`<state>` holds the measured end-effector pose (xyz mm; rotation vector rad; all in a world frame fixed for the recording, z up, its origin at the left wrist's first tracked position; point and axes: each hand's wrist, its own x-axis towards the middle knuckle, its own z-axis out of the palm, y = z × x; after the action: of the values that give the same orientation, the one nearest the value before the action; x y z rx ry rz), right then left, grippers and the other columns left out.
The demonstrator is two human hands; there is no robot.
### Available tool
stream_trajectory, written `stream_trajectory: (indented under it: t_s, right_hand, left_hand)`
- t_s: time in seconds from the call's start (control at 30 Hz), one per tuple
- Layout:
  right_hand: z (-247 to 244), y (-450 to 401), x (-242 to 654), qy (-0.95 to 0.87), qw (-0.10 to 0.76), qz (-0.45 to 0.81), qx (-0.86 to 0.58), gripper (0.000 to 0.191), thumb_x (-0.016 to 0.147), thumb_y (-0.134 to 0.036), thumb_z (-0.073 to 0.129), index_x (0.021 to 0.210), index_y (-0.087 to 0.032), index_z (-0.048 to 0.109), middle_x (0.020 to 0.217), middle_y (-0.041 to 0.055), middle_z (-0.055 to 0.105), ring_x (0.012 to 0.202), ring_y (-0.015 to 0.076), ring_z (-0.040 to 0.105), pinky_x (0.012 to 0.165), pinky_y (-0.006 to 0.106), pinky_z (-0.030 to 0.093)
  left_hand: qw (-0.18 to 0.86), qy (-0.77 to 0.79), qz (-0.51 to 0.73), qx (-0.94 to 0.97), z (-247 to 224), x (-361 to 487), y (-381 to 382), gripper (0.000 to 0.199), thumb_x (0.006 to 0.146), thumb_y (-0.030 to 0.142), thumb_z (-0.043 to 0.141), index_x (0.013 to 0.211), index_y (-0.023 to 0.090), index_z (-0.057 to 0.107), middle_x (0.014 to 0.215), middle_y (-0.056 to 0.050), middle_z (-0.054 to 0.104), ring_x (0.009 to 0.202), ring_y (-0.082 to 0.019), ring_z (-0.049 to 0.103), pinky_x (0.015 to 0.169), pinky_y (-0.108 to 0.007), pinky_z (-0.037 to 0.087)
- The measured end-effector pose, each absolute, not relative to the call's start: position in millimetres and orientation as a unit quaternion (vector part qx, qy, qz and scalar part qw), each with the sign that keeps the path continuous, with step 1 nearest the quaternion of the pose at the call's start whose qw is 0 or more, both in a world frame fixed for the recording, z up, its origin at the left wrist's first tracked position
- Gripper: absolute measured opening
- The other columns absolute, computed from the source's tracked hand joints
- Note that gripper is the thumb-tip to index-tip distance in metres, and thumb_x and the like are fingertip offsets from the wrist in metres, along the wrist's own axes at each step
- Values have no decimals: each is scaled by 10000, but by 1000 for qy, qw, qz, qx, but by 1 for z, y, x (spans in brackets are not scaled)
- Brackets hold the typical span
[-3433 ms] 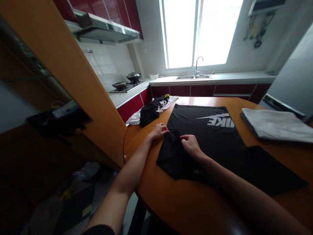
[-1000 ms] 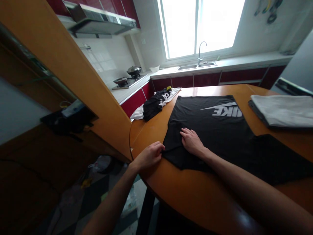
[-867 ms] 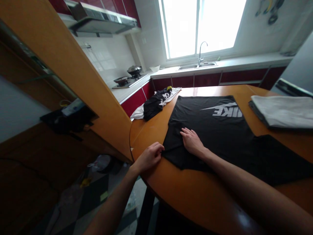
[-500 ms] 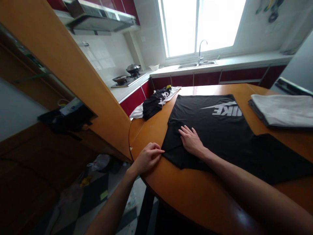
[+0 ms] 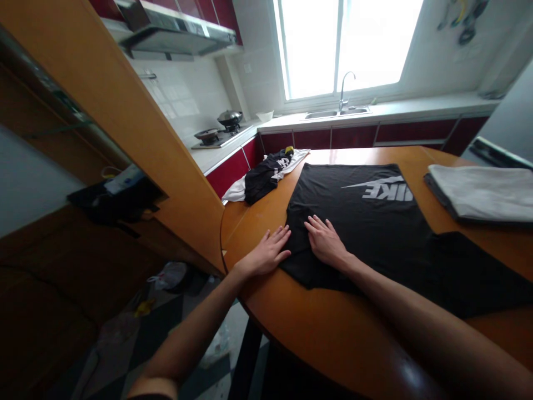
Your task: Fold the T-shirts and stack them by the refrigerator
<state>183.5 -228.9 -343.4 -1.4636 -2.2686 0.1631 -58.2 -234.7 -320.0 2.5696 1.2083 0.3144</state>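
A black T-shirt with a pale NIKE print lies spread out on the round wooden table, its print upside down to me. My left hand rests open on the shirt's left sleeve edge, fingers stretched out, part of the palm over bare wood. Flat on the cloth just to the right lies my right hand, also open, its fingers slightly bent. Neither hand grips the fabric. The shirt's other sleeve reaches out toward the right, and my right forearm crosses over its lower edge.
Folded white and grey cloths are stacked at the table's right. A crumpled black and white garment lies at the far left edge. An orange wooden cabinet panel stands close on the left. Behind are a sink and a stove.
My left hand has let go of the sleeve corner it was pinching and now lies flat, a little farther forward and right. My right hand has stayed almost in place.
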Motion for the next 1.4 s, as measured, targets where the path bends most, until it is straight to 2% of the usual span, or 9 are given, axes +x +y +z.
stream_trajectory:
  t_s: [0.13,0.33,0.5,0.6,0.73,0.87,0.97,1.07,1.4]
  right_hand:
    - [-345,-229,184,-821,195,70,-532,498,991,-213,349,1451,-122,519,1587,146,397,1493,255,314,1214,510,206]
    - [-343,-229,184,-822,192,70,-532,500,988,-211,356,1451,-116,517,1582,150,405,1492,253,315,1218,498,200]
    - [-344,-229,184,-821,196,65,-531,497,988,-211,355,1444,-111,525,1577,148,414,1489,253,320,1216,498,207]
    - [-343,-230,184,-820,203,67,-530,493,988,-210,357,1438,-110,531,1574,147,420,1487,248,324,1216,489,211]
    - [-342,-230,184,-819,205,74,-531,493,984,-210,364,1439,-118,532,1576,146,417,1487,247,323,1215,493,212]
    - [-341,-230,184,-817,208,73,-533,493,981,-213,372,1438,-123,533,1576,142,419,1488,250,322,1217,497,207]
    - [-341,-230,184,-816,206,77,-534,494,979,-213,375,1441,-132,531,1574,139,424,1489,244,321,1220,493,200]
    - [-340,-230,184,-817,206,79,-533,495,980,-218,375,1441,-130,531,1575,141,420,1487,247,324,1219,495,203]
    - [-340,-230,184,-817,205,80,-534,488,978,-214,371,1428,-131,541,1573,142,424,1489,252,319,1215,503,212]
  left_hand:
    - [158,412,52,896,-318,-61,-227,620,1038,494,418,1594,265,267,1671,-96,187,1549,-274,133,1232,-560,145]
    - [127,413,171,886,-302,-44,-189,541,1068,424,308,1530,161,410,1602,-128,376,1511,-213,283,1234,-429,247]
    - [102,426,72,896,-327,-33,-168,636,1028,503,409,1570,182,324,1654,-134,240,1543,-274,169,1236,-524,153]
    - [106,420,40,900,-332,-37,-160,624,1024,514,411,1559,201,346,1657,-122,238,1541,-283,174,1231,-536,152]
    - [65,431,100,894,-317,-35,-141,498,1026,397,421,1459,164,496,1556,-146,437,1469,-282,351,1195,-467,285]
    - [12,485,140,863,-313,-28,-122,310,975,241,471,1179,183,697,1244,-139,614,1202,-283,556,1056,-423,443]
    - [10,535,169,827,-323,-28,-115,308,917,120,477,1077,237,713,1141,-106,606,1118,-268,558,1004,-419,468]
    - [31,536,216,815,-332,-33,-113,363,865,58,477,1092,240,693,1145,-91,594,1113,-254,549,1019,-414,458]
    - [18,555,243,796,-339,-34,-110,343,794,17,479,988,200,694,1103,-108,597,1100,-279,550,1022,-434,453]
